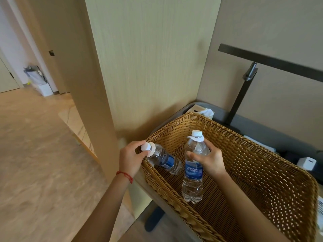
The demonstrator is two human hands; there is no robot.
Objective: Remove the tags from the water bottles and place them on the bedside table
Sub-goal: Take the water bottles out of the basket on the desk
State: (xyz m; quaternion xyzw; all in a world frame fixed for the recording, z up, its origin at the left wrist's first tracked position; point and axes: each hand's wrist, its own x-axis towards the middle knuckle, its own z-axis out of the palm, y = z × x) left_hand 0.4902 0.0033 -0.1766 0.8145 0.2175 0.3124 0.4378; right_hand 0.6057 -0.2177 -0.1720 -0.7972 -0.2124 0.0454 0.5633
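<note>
The left hand (130, 158) grips the capped neck of a water bottle (164, 159) that lies tilted against the near-left corner of a woven wicker basket (253, 172), its white cap (146, 147) poking up at the rim just under the fingertips and its base angled down into the basket toward the right hand. A round white tag (151, 149) still collars that neck, just below the cap. A red string bracelet (125, 176) circles the left wrist.

The right hand (209, 160) is wrapped around the shoulder of a second water bottle (193, 172), which stands nearly upright with its base on or just above the basket floor (which of the two I cannot tell). Its thumb lies across the front above the blue label, with the fingers curled round the far side. A white paper tag (196, 137) hangs around this neck too, beneath a white screw cap (197, 133). The two bottles are near each other, both left of the right hand and right of the left, not touching as far as can be seen.

Beyond the right hand, past the basket's far rim, a tissue box (205, 111) sits on a grey surface, and a dark metal lamp arm (244, 91) rises behind it. To the right of the right hand, outside the basket, is a white charger block (306, 163). Left of the left hand stands a pale wood-grain wall panel (148, 58).
</note>
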